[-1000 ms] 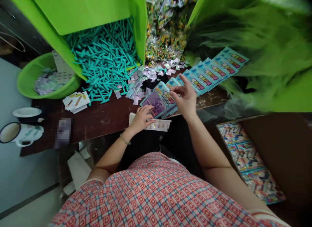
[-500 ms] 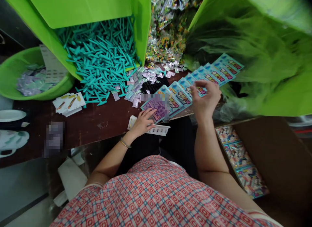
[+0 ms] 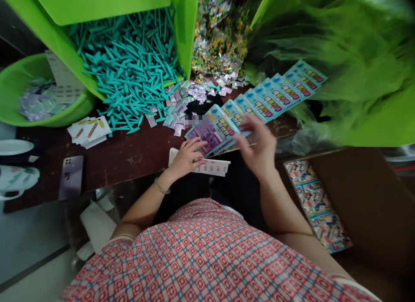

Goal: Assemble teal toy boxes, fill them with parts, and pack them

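My left hand point(image 3: 186, 158) is closed on a white printed sheet point(image 3: 217, 167) at the table's front edge. Its fingertips lie by the purple back of a flat packet at the near end of a long row. The overlapping blue packets point(image 3: 259, 105), with colourful lettering, fan out toward the far right. Over the near part of this row is my right hand point(image 3: 259, 148), slightly blurred, thumb and fingers apart with nothing seen between them. Small silvery sachets point(image 3: 177, 116) and black ribbed pieces point(image 3: 202, 105) lie just beyond the packets.
Teal hammer-shaped plastic pieces point(image 3: 129, 72) spill from a green bin point(image 3: 184, 38). A green basin point(image 3: 48, 116) holds sachets. White cards point(image 3: 89, 131), a phone point(image 3: 71, 176) and a mug point(image 3: 19, 181) sit at left. A carton point(image 3: 366, 185) with colourful boxes point(image 3: 319, 202) stands low at right.
My right hand has moved left and nearer to me along the packet row, its fingers spreading. My left hand stays at the white sheet. The whole view has shifted slightly.
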{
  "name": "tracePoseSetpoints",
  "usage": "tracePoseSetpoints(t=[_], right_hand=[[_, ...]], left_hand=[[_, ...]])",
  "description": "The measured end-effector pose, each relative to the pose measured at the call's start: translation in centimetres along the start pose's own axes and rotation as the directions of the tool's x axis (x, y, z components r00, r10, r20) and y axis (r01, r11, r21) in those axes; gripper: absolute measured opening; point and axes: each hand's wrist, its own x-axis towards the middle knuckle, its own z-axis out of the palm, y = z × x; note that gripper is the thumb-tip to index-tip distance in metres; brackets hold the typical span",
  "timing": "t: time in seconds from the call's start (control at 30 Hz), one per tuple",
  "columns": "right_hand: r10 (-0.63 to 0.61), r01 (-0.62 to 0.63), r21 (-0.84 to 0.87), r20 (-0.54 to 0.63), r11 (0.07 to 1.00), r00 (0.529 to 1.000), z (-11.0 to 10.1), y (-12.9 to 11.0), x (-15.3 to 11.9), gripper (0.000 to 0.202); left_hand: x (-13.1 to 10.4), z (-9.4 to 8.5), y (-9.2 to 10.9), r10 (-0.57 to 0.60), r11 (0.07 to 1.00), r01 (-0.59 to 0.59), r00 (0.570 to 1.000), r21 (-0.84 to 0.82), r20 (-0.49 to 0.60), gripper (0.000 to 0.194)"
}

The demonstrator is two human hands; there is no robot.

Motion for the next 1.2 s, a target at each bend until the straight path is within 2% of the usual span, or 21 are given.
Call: tracePoseSetpoints(t=[0.07, 0.1, 0.17, 0.23, 0.3, 0.4, 0.47, 0.6, 0.63, 0.7, 0.77, 0.83, 0.9, 0.97, 1.07, 1.13, 1.2], right_hand=[[-0.046, 0.001, 0.170, 0.259, 0.986, 0.965, 0.0, -1.7, -2.6, 0.036], [-0.038, -0.037, 0.212, 0.340, 0.977, 0.940, 0.1, -2.1, -3.6, 0.029], [0.039, -0.141, 0.236, 0.391, 0.961, 0.920, 0.2, -1.7, -5.1, 0.027], [0.117, -0.224, 0.250, 0.380, 0.942, 0.918, 0.2, -0.4, -5.8, 0.028], [0.141, -0.258, 0.275, 0.381, 0.926, 0.914, -0.2, 0.9, -6.1, 0.030], [0.120, -0.241, 0.295, 0.374, 0.925, 0.920, -0.8, 2.0, -6.5, 0.034], [0.095, -0.213, 0.300, 0.365, 0.930, 0.926, -1.3, 2.1, -6.6, 0.036], [0.007, -0.130, 0.305, 0.372, 0.944, 0.928, -2.2, 2.6, -5.7, 0.038], [-0.003, -0.096, 0.283, 0.328, 0.954, 0.945, -2.4, 2.9, -5.0, 0.036], [0.007, -0.037, 0.178, 0.165, 0.983, 0.986, -2.3, 4.1, -3.3, 0.031], [0.018, -0.018, 0.022, 0.008, 1.000, 1.000, -1.6, 5.7, -1.3, 0.033], [0.011, -0.014, -0.099, -0.032, 0.995, 0.999, -0.5, 7.2, 0.4, 0.035], [0.003, -0.004, -0.154, -0.003, 0.988, 1.000, 0.3, 8.1, 1.4, 0.033], [0.008, -0.008, -0.169, 0.000, 0.986, 1.000, 0.4, 7.9, 1.4, 0.033], [0.009, -0.012, -0.136, -0.017, 0.991, 1.000, -0.8, 5.5, -0.1, 0.039], [-0.042, 0.047, -0.054, 0.077, 0.997, 0.996, -1.7, 3.3, -1.6, 0.045], [-0.103, 0.091, 0.061, 0.241, 0.994, 0.965, -2.1, 1.6, -3.1, 0.039]], left_hand=[[0.3, -1.1, 1.4, 0.014, 1.000, -0.014, 1.000, -0.019, -0.022, 0.014], [0.4, -1.5, 1.9, -0.003, 1.000, 0.002, 1.000, -0.015, -0.029, 0.015], [0.6, -2.3, 2.5, -0.088, 0.996, 0.089, 0.995, 0.014, -0.048, 0.020], [0.6, -2.8, 2.7, -0.195, 0.981, 0.196, 0.978, 0.012, -0.072, 0.026], [0.5, -3.0, 2.6, -0.284, 0.957, 0.279, 0.957, -0.078, -0.052, 0.030], [0.2, -3.0, 2.8, -0.360, 0.895, 0.360, 0.932, -0.263, 0.052, 0.030], [0.0, -3.0, 3.2, -0.377, 0.864, 0.389, 0.921, -0.319, 0.099, 0.029], [-0.3, -2.9, 3.4, -0.362, 0.861, 0.382, 0.924, -0.335, 0.123, 0.025], [-0.2, -2.7, 3.3, -0.357, 0.870, 0.372, 0.928, -0.324, 0.107, 0.024], [0.0, -2.0, 2.5, -0.337, 0.898, 0.334, 0.941, -0.285, 0.042, 0.024], [0.6, -1.0, 1.4, -0.298, 0.927, 0.284, 0.954, -0.244, -0.021, 0.023], [1.2, 0.2, 0.3, -0.260, 0.945, 0.245, 0.965, -0.217, -0.043, 0.022], [1.7, 1.1, -0.6, -0.240, 0.953, 0.229, 0.970, -0.199, -0.036, 0.020], [1.7, 1.4, -0.8, -0.230, 0.958, 0.222, 0.973, -0.184, -0.023, 0.018], [1.3, 0.6, 0.3, -0.213, 0.964, 0.210, 0.977, -0.161, 0.000, 0.016], [1.0, -0.5, 1.7, -0.195, 0.971, 0.195, 0.981, -0.135, 0.015, 0.015], [0.9, -1.6, 3.0, -0.180, 0.977, 0.180, 0.984, -0.111, 0.012, 0.014]])
